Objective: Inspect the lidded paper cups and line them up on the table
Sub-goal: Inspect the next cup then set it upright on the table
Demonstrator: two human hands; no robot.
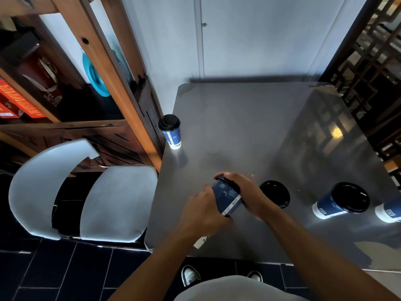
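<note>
- Right now we have one blue cup lifted off the table and tipped well over, its black lid pointing away from us and its white-banded base toward us.
- Our left hand is closed around the base end, and our right hand is curled over the lid end, fingers wrapped across the rim; both hands grip this same cup.
- Both forearms reach in from below and meet over the near part of the table, wrists bent inward, the right one crossing slightly above the left.
- To inspect well, we judge it best to roll the cup slowly between the palms, keep the right-hand fingers on the lid so it cannot pop loose, and avoid squeezing the paper wall.
- Whether the lid is fully seated we cannot tell; our fingers hide its edge.
- Just beside the right hand stands a second cup, seen mostly as a black lid.
- Farther right stands a third cup, and a fourth cup is cut off by the frame.
- Well beyond the left hand, at the table's left edge, a lone cup stands upright.
- Left of the table is a pale chair.
</note>
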